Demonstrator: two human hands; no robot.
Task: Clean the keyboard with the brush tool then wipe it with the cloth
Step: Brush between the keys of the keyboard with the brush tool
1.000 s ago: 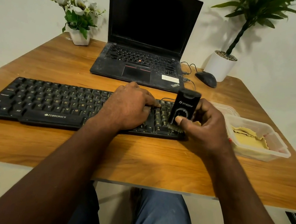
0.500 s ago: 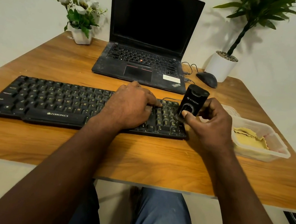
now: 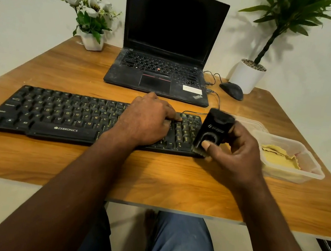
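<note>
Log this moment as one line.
right hand: grips black brush tool, bristles at black keyboard, right end | left hand: rests on keyboard | yellow cloth: in clear plastic tub

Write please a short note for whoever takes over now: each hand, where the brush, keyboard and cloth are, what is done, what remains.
Left hand rests on the keyboard, right of its middle.
Right hand grips the brush tool, bristles down at the keyboard's right front corner.
Cloth lies in the plastic container at the right.
Done: how much is brushed cannot be told.
Left: finish brushing, then wipe with the cloth.
</note>
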